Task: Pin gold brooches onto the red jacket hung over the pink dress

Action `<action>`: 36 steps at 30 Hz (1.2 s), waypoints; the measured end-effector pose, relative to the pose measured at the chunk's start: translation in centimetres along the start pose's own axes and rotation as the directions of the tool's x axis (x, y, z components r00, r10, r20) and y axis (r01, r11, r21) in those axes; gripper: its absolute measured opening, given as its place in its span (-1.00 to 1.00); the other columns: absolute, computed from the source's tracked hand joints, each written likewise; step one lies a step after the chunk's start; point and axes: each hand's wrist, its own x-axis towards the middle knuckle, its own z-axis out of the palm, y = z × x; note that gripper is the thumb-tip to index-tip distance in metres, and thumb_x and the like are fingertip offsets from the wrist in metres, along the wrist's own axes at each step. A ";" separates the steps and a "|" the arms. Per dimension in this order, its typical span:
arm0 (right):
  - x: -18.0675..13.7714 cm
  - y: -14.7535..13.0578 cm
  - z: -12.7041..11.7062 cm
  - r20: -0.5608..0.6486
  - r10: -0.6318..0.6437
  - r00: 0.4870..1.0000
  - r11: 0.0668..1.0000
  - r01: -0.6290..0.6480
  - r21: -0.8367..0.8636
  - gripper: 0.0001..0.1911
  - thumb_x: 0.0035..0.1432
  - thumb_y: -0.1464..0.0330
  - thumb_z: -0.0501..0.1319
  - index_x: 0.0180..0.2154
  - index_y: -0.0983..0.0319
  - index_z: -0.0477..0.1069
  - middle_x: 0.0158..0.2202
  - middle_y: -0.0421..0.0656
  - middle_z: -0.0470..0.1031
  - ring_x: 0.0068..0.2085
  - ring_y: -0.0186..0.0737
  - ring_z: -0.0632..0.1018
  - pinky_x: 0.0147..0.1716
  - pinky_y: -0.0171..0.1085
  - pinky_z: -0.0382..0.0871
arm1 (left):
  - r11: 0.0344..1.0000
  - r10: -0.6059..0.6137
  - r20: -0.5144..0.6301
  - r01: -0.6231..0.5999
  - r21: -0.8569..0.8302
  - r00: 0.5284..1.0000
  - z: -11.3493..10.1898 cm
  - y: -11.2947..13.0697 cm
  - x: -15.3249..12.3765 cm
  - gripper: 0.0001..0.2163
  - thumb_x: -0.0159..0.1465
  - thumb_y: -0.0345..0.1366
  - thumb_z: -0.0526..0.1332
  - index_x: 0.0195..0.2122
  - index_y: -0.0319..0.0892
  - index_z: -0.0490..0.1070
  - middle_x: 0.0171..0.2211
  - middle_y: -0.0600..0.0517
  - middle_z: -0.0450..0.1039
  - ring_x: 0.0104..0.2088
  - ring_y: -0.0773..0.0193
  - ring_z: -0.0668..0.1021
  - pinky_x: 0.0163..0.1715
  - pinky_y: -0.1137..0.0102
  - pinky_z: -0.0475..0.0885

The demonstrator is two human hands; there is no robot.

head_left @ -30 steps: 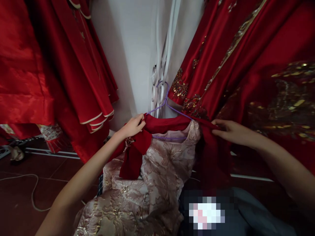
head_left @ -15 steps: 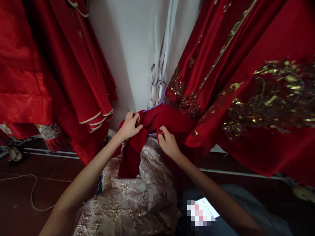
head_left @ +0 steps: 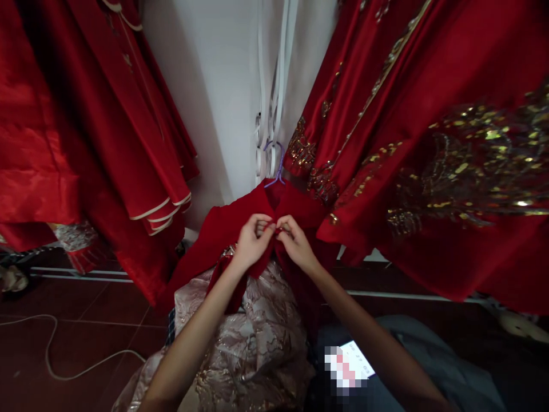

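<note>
A dark red velvet jacket (head_left: 223, 226) hangs on a purple wire hanger (head_left: 275, 166) over a pale pink and gold brocade dress (head_left: 253, 337). My left hand (head_left: 252, 243) and my right hand (head_left: 295, 243) meet at the jacket's front, just below the collar. Both pinch the two red front edges together, fingertips almost touching. What sits between the fingertips is too small to make out.
Red satin garments with cream trim (head_left: 141, 154) hang at the left. Red gowns with gold embroidery (head_left: 450, 149) hang at the right. A white wall (head_left: 223, 86) and white rails stand behind. A pale cable (head_left: 64, 372) lies on the dark red floor. A lit phone screen (head_left: 354, 360) lies on my lap.
My right hand moved from the jacket's right shoulder to its front centre. My left hand moved from the left shoulder to meet it. The jacket's front edges are drawn together.
</note>
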 end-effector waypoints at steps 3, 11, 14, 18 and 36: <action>-0.3 0.2 0.4 0.034 0.062 0.998 0.988 -0.066 0.137 -0.89 -0.01 0.37 0.03 -0.35 0.13 0.14 -0.38 -0.23 0.30 -0.28 -0.25 0.40 -0.24 -0.30 0.28 | 0.982 -0.053 0.115 0.073 -0.176 0.992 1.2 0.6 -1.0 -0.76 0.18 -0.19 0.15 -0.19 -0.20 0.37 -0.28 -0.04 0.44 -0.28 0.30 0.48 -0.24 0.40 0.40; -1.3 1.8 -0.2 0.082 0.230 0.970 0.870 -0.243 0.430 -0.75 0.03 0.26 0.04 -0.22 0.13 0.34 -0.23 -0.20 0.46 -0.21 -0.24 0.48 -0.20 -0.26 0.34 | 0.960 -0.025 -0.029 0.016 -0.280 0.999 0.5 -1.6 -2.9 -0.70 0.11 -0.33 0.25 -0.10 -0.16 0.41 -0.07 -0.07 0.41 -0.14 0.29 0.46 -0.06 0.36 0.36; -1.7 1.8 -0.1 0.027 0.172 0.985 0.921 -0.171 0.351 -0.76 0.04 0.26 0.16 -0.20 0.13 0.36 -0.20 -0.19 0.45 -0.17 -0.26 0.48 -0.14 -0.27 0.34 | 0.961 -0.014 -0.100 -0.014 -0.277 0.995 1.1 -2.1 -2.9 -0.74 0.09 -0.36 0.25 -0.16 -0.18 0.39 -0.11 -0.07 0.40 -0.18 0.32 0.46 -0.11 0.37 0.38; -1.8 1.6 0.3 -0.058 0.047 0.997 0.963 -0.030 0.266 -0.75 0.02 0.24 0.24 -0.22 0.16 0.38 -0.21 -0.16 0.45 -0.19 -0.28 0.49 -0.10 -0.25 0.36 | 0.965 0.021 -0.175 -0.065 -0.253 0.984 1.3 -2.6 -2.8 -0.77 0.05 -0.40 0.25 -0.25 -0.17 0.31 -0.25 0.02 0.36 -0.27 0.39 0.45 -0.22 0.44 0.40; -2.7 -0.9 0.5 -0.195 0.007 0.981 0.999 0.001 0.041 -0.74 0.02 0.23 0.25 -0.23 0.20 0.46 -0.27 -0.10 0.53 -0.29 -0.24 0.55 -0.34 -0.28 0.48 | 0.860 0.178 0.193 -0.248 0.446 0.965 -1.5 1.3 -4.1 -0.87 0.18 -0.41 0.10 -0.25 -0.16 0.37 -0.31 0.03 0.43 -0.31 0.33 0.47 -0.24 0.43 0.37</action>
